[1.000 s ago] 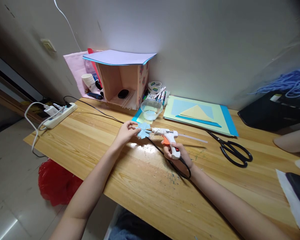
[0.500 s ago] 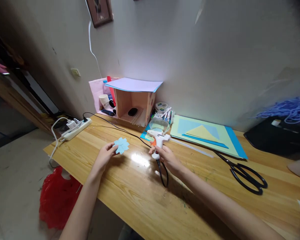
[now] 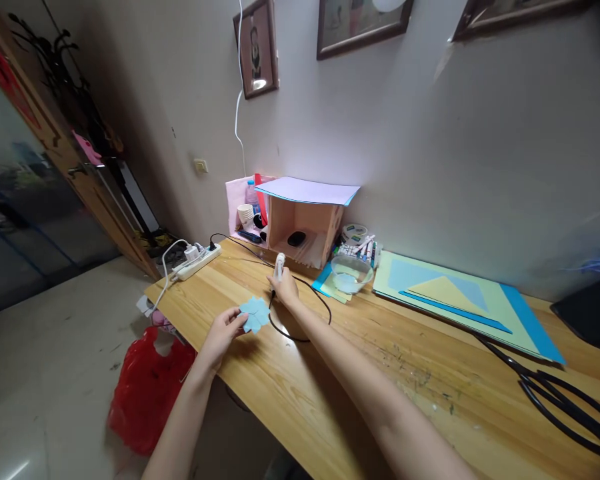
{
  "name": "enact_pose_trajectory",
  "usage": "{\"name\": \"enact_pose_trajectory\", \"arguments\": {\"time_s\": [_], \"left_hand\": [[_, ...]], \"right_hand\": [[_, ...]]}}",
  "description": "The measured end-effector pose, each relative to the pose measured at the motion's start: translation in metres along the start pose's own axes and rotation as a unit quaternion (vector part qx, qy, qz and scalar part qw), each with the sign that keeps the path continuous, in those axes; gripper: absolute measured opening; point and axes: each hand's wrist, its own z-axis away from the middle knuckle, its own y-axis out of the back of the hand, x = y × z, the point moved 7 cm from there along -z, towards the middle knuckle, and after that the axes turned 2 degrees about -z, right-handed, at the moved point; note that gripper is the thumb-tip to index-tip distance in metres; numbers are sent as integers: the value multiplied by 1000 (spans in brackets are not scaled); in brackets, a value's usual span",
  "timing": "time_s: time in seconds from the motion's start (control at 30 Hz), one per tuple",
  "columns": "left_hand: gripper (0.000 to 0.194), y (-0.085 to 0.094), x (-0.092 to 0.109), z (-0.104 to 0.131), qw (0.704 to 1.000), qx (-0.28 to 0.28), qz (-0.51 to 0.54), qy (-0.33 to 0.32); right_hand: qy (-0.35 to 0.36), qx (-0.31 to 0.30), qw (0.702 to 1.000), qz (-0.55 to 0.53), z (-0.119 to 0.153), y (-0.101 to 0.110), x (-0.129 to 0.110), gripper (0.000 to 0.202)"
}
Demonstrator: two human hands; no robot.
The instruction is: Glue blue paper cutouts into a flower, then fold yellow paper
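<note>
In the head view, your left hand (image 3: 223,335) pinches the edge of a light-blue paper flower (image 3: 255,315) between thumb and fingers, holding it above the wooden table (image 3: 300,393) near its front left edge. Your right hand (image 3: 285,289) is farther forward, fingers closed around the white glue gun (image 3: 279,266), whose black cord (image 3: 329,313) loops on the tabletop beside your forearm. A clear round bowl (image 3: 351,275) sits to the right of the gun, in front of the markers (image 3: 367,248). Farther right, black scissors (image 3: 563,393) lie near stacked colored sheets (image 3: 530,320). Behind the gun stands an open-fronted box (image 3: 305,223) under a lavender sheet (image 3: 307,190).
</note>
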Motion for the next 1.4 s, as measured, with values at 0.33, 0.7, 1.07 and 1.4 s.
{"name": "enact_pose_trajectory", "arguments": {"time_s": [0.33,0.7,1.07,1.4], "left_hand": [[39,-24,-4,2,998,-60,-16,3],[38,-89,-3,-10,992,-124,-20,-5],[19,-243,-9,-20,962,-269,-45,-15],[35,-308,-48,2,946,-319,-49,-25]], "right_hand": [[4,-20,1000,21,-8,-3,8,35],[86,-95,991,-47,48,75,40,45],[-42,57,976,-204,149,222,157,33],[-122,91,912,-382,187,236,188,36]]}}
